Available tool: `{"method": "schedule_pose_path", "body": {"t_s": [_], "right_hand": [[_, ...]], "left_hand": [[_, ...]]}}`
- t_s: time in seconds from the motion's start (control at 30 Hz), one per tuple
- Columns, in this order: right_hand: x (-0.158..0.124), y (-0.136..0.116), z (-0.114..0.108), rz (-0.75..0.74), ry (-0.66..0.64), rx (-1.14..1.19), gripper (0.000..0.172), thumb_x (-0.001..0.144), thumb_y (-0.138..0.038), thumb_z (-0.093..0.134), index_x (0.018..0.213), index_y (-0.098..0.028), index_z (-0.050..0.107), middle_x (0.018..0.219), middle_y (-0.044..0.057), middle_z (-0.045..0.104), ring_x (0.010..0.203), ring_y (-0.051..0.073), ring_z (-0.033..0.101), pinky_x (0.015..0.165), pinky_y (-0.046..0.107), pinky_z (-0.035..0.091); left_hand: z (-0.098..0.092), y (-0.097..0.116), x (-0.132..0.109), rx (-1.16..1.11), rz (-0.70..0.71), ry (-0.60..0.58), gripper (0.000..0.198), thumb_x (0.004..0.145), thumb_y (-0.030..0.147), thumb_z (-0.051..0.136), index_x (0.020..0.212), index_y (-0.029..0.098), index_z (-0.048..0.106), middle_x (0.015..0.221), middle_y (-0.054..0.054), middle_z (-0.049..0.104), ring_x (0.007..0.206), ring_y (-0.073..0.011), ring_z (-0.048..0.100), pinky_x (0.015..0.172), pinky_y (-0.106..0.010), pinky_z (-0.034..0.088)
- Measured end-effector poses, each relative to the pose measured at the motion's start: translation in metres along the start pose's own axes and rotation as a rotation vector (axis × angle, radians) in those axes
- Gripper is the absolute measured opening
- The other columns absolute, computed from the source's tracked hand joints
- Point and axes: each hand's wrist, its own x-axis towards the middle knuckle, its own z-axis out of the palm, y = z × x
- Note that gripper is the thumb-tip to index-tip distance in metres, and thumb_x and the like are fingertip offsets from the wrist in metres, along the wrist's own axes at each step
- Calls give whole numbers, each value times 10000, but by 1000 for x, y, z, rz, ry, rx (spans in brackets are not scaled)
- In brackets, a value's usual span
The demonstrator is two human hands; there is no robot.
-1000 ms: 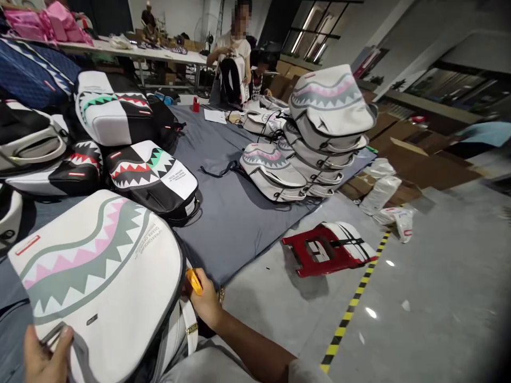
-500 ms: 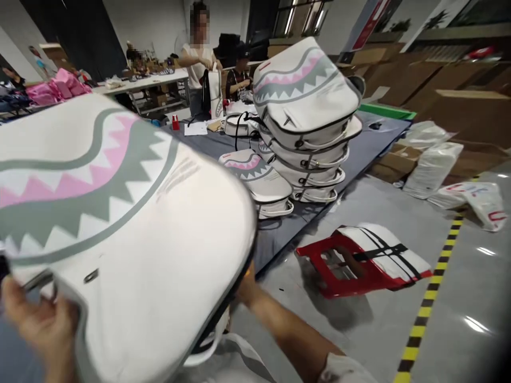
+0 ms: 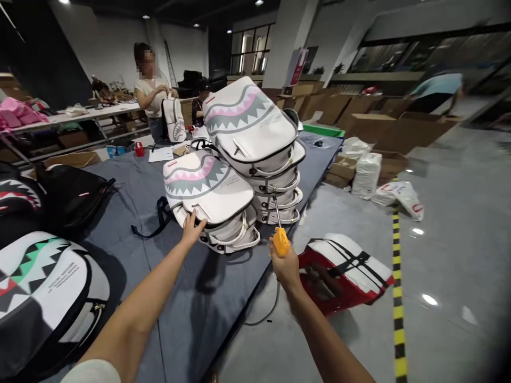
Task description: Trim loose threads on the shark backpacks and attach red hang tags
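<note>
A white backpack [image 3: 207, 186] with a pink and grey shark-mouth print lies on top of a short stack of backpacks. My left hand [image 3: 194, 230] rests against its near edge, fingers apart, by a small zip pull. In my right hand [image 3: 284, 263] is an orange-handled tool [image 3: 281, 242] with a thin metal shaft pointing up and forward; its exact kind is unclear. The tool's tip is in front of a taller stack of like backpacks [image 3: 251, 125], whose side handles face me. From my wrist it looks as if a grey cord [image 3: 277, 298] hangs down.
The blue-grey cloth-covered table [image 3: 171, 292] also bears a green-and-red printed backpack [image 3: 43, 282] and black backpacks [image 3: 75, 194]. A red stool [image 3: 319, 276] with a white strapped backpack [image 3: 351, 255] stands at the right. Cartons [image 3: 367, 127] and a person [image 3: 154, 98] are farther back.
The white backpack, held close to me before, now lies on the short stack. My left hand has moved onto its edge, and my right hand with the orange tool has come into view.
</note>
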Motion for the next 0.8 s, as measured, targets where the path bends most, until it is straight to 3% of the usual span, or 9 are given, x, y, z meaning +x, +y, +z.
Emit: {"method": "schedule_pose_path", "body": {"t_s": [0.1, 0.2, 0.27, 0.37, 0.43, 0.57, 0.7, 0.8], "right_hand": [[9, -14, -17, 41, -27, 15, 462, 758, -492, 618, 1105, -188, 645, 994, 98, 712, 872, 259, 667, 802, 420, 567], [26, -50, -29, 113, -61, 95, 428, 672, -492, 691, 954, -171, 677, 947, 109, 712, 883, 277, 664, 799, 422, 561], [39, -76, -35, 188, -64, 217, 398, 620, -456, 741, 895, -175, 681, 929, 91, 709, 875, 261, 666, 737, 370, 564], [72, -103, -40, 278, -18, 416, 371, 593, -359, 782, 907, -189, 679, 921, 50, 693, 841, 207, 656, 628, 274, 544], [107, -108, -40, 294, 22, 488, 341, 598, -302, 779, 903, -201, 663, 877, 24, 671, 796, 174, 636, 593, 245, 533], [196, -88, -35, 323, -10, 597, 238, 665, -246, 722, 881, -223, 624, 737, -14, 619, 677, 146, 604, 575, 254, 534], [269, -54, -28, 402, -132, 698, 169, 721, -243, 674, 877, -232, 610, 667, -19, 607, 638, 162, 622, 600, 296, 558], [306, -46, -33, 411, -255, 753, 217, 695, -264, 718, 890, -228, 629, 725, -10, 646, 670, 175, 652, 656, 334, 580]], "left_hand": [[1, -1, 1, 88, -4, -52, 718, 794, 458, 694, 1425, 197, 473, 1588, -160, 290, 1490, -354, 182, 1212, -509, 162], [-19, 7, 2, 125, 52, -92, 650, 840, 449, 636, 1412, 184, 478, 1552, -163, 361, 1458, -330, 294, 1199, -493, 229], [-33, 16, 5, 128, 113, -69, 660, 860, 448, 605, 1429, 156, 443, 1562, -168, 336, 1481, -311, 241, 1218, -478, 182], [-45, 37, 18, 78, 240, -1, 731, 857, 477, 602, 1466, 140, 376, 1581, -169, 292, 1499, -296, 180, 1234, -454, 129], [-43, 56, 33, -13, 285, 14, 760, 846, 522, 607, 1475, 174, 359, 1573, -159, 316, 1472, -310, 260, 1217, -473, 198], [-9, 112, 84, -290, 243, -50, 845, 809, 565, 649, 1496, 220, 298, 1591, -180, 264, 1406, -324, 388, 1120, -485, 381], [58, 173, 148, -453, 55, -75, 978, 746, 554, 727, 1515, 260, 200, 1593, -196, 243, 1434, -325, 346, 1035, -491, 468], [111, 212, 190, -448, -27, -91, 962, 716, 558, 747, 1482, 299, 227, 1521, -176, 393, 1321, -347, 497, 953, -537, 520]]}}
